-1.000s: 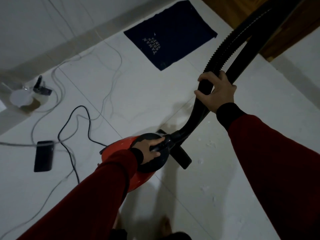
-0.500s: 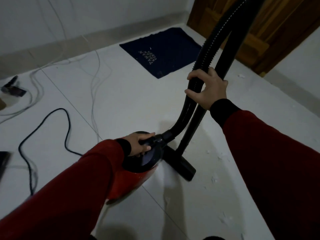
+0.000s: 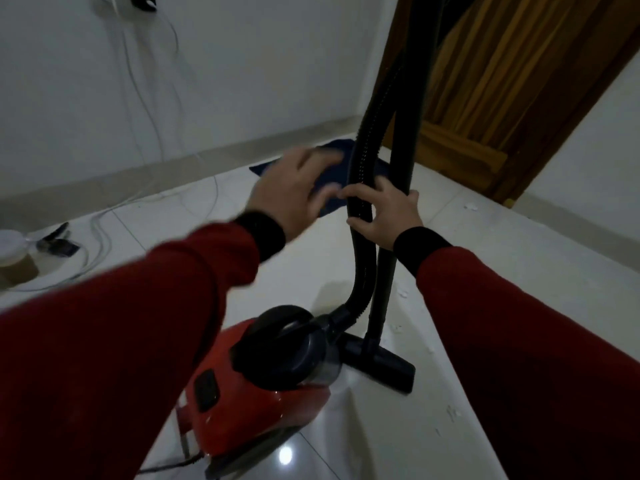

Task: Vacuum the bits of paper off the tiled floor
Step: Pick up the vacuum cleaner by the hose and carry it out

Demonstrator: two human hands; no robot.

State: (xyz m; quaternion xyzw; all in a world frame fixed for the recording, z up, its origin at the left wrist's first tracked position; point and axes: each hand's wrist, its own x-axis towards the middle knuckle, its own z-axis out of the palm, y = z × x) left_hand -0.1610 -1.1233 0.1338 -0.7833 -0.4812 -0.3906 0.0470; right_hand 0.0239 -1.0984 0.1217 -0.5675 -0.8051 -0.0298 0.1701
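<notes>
A red and black canister vacuum (image 3: 263, 396) rests on the white tiled floor (image 3: 398, 438) at bottom centre. Its ribbed black hose (image 3: 363, 237) rises from the front beside a straight black wand (image 3: 382, 289), which ends in a flat floor nozzle (image 3: 381, 365) on the tiles. My right hand (image 3: 384, 213) is wrapped around the hose and wand at mid-height. My left hand (image 3: 298, 188) hovers blurred in the air just left of the hose, fingers apart and holding nothing. Small white bits of paper (image 3: 450, 412) lie scattered to the right of the nozzle.
A dark blue mat (image 3: 332, 174) lies behind the hands near a wooden door (image 3: 502, 98). White cables (image 3: 100, 223) run along the floor and up the wall at left. A round white-lidded container (image 3: 14, 254) and a small dark object (image 3: 57, 245) sit at far left.
My left hand has left the vacuum's handle and risen toward the hose. The view has tilted upward, showing more wall and door. My right hand still grips the hose and wand.
</notes>
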